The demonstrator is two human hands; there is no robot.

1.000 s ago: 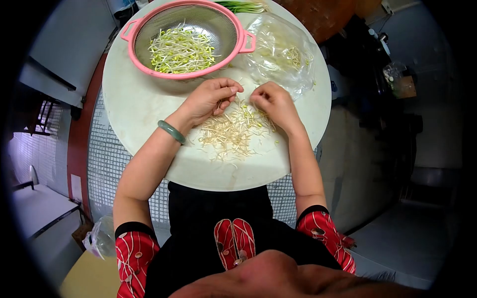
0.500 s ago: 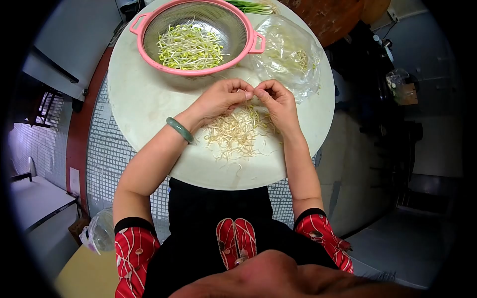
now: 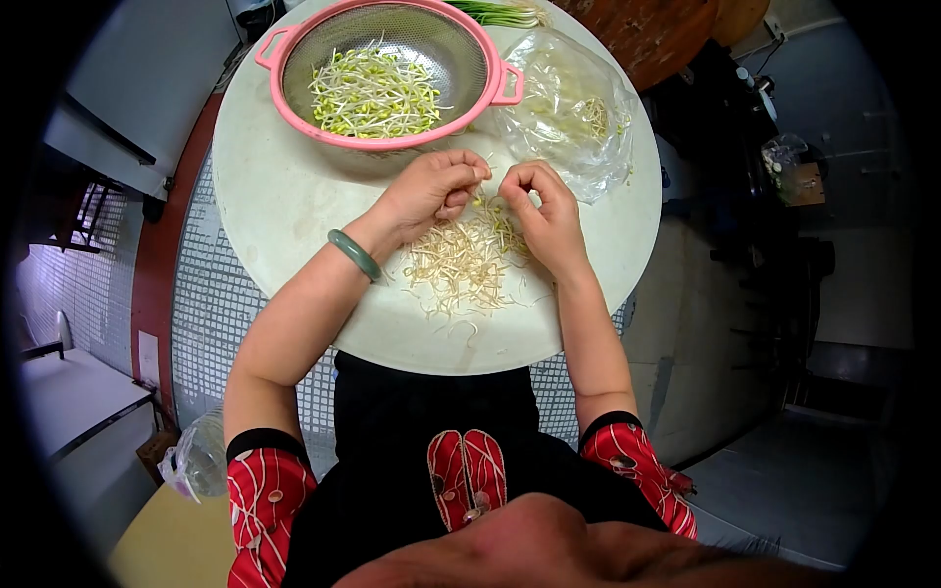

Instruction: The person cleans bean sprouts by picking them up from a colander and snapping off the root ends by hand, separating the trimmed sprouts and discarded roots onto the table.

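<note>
My left hand (image 3: 438, 192), with a green bangle (image 3: 354, 255) on its wrist, is closed in a pinch on a thin bean sprout. Just to its right, my right hand (image 3: 541, 211) has thumb and forefinger pressed together; what they hold, if anything, is too small to make out. Below both hands lies a loose pile of sprouts and pale root ends (image 3: 463, 269) on the round white table (image 3: 294, 211). Beyond my left hand stands a pink-rimmed mesh colander (image 3: 389, 143) with yellow-green sprouts (image 3: 377, 95) inside. A clear plastic bag (image 3: 569, 113) with more sprouts lies beyond my right hand.
Green onions (image 3: 500, 14) lie at the table's far edge. A brown round tabletop (image 3: 647, 34) is beyond, at the upper right. At the lower left are a yellow surface (image 3: 176, 539) and a plastic bag (image 3: 199, 459).
Half a second ago my fingertips met; now the hands are apart again, with a sprout at my left fingertips. The table and colander sit slightly farther right in view than one second ago.
</note>
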